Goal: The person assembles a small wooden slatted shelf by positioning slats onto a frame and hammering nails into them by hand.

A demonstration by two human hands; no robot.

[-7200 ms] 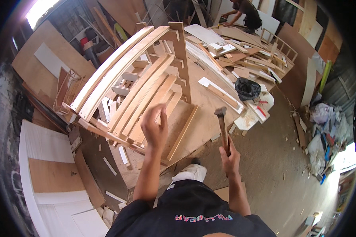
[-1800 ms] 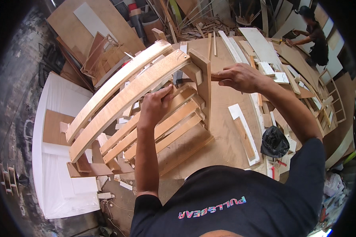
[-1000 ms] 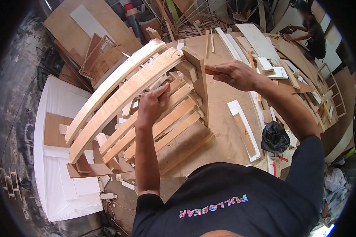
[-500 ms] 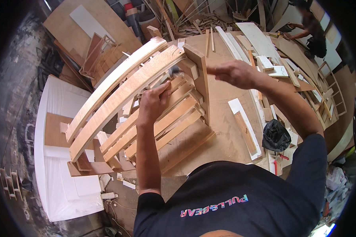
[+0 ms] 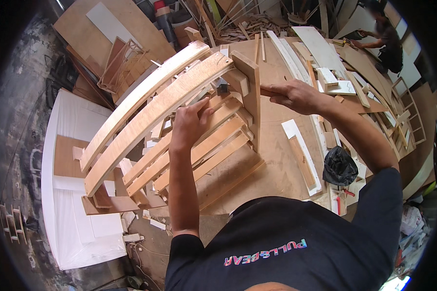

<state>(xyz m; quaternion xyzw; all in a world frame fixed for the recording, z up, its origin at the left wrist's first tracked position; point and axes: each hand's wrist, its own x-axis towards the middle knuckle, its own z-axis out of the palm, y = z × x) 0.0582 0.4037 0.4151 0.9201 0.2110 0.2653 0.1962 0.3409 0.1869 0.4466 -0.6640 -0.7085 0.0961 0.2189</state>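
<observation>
A curved wooden frame (image 5: 155,104) of pale bent strips and slats stands before me, with an upright board (image 5: 247,97) at its right end. Over the inner slats lies my left hand (image 5: 190,123), its fingers closed at a wooden slat (image 5: 223,111); the fingertips are partly hidden. My right hand (image 5: 296,95) is closed just right of the upright board. It grips a hammer whose dark head (image 5: 222,86) shows on the board's other side, among the strips. The board hides most of the handle.
Under the frame is a brown panel worktop (image 5: 277,167). A white-edged wood strip (image 5: 302,157), a black plastic bag (image 5: 340,166) and piled offcuts lie to the right. White sheeting (image 5: 82,233) stands at left. Another person (image 5: 388,39) works at the far right.
The hammer head has shifted slightly right and now looks sharper. My right hand has moved a little right, and my left hand stays nearly in place at the slat.
</observation>
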